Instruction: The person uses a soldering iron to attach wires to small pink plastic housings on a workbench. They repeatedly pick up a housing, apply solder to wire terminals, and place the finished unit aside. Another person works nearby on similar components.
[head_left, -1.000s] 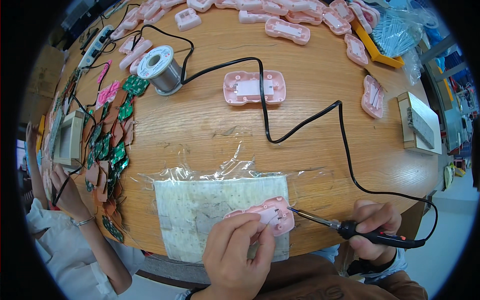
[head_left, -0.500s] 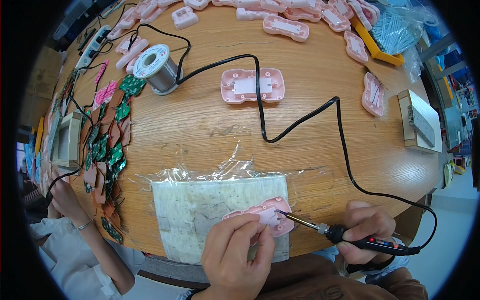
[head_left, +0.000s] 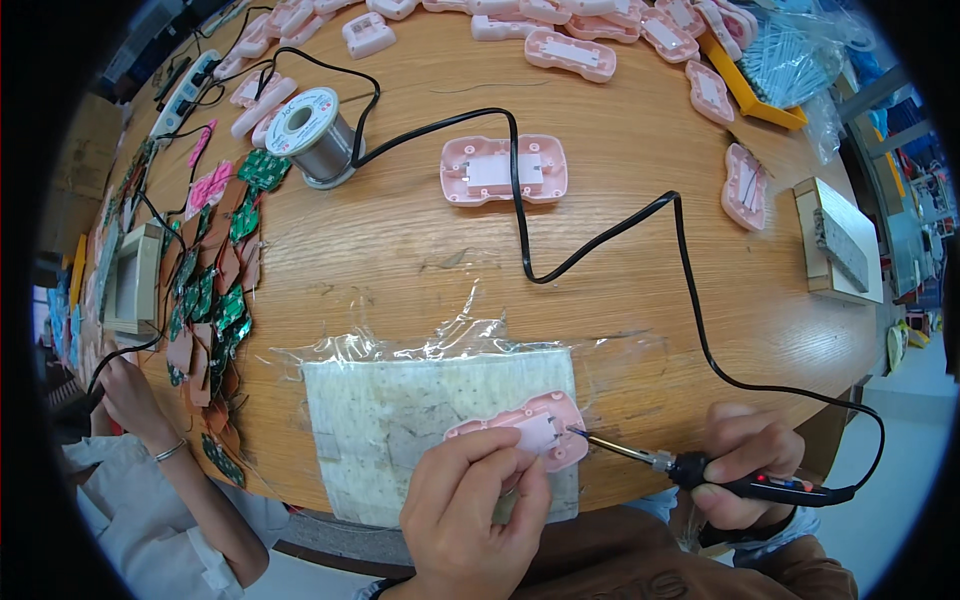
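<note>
One wooden surface carries a stained pale cloth along its near edge. Just right of the cloth, the right hand, grip closed, holds a black soldering iron. Over the cloth, the left hand, grip pinched firmly, holds a pink plastic shell, open side up. The iron's tip reaches the shell's right end; contact is unclear.
</note>
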